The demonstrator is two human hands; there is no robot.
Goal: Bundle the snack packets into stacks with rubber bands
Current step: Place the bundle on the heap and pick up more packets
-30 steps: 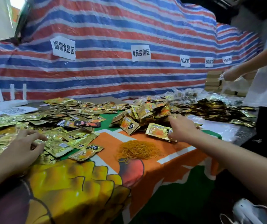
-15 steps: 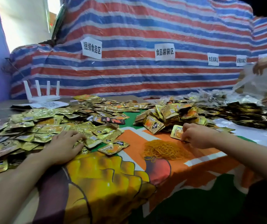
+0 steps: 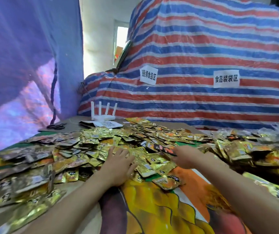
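seems barely begun: no banded stack, just loose snack packets (image 3: 91, 146) heaped on the tablecloth (image 3: 152, 208). presses the left hand (image 3: 118, 163) flat and spread on the heap; has the right hand (image 3: 186, 157) among them, grip unclear. no rubber bands visible.

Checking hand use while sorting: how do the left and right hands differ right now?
The left hand lies flat, fingers spread; the right hand looks curled. The left hand presses gold packets; the right hand meets a dark packet at its edge, grip unclear. Both rest on packets.
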